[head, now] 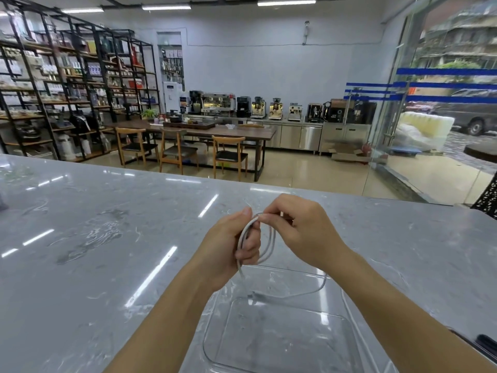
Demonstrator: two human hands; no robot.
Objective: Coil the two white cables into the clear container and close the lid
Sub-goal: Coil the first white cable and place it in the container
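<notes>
Clear container [282, 343] sits open on the marble counter [107, 251], right btwn the person's forearms, prob. so finished loops can drop straight in. Just above its far rim, the left hand [231, 246] is curled round a small coil of white cable [273, 243], serving as the spool. The right hand [301, 230] pinches the strand at the coil's top w/ thumb and forefinger, likely to lay on a turn. The loose tail hangs down; its plug end seems to lie in the container's far end. 2nd cable and lid: can't tell.

Bare forearms [166, 305] (left grip [234, 240], right grip [304, 230] likewise).
</notes>
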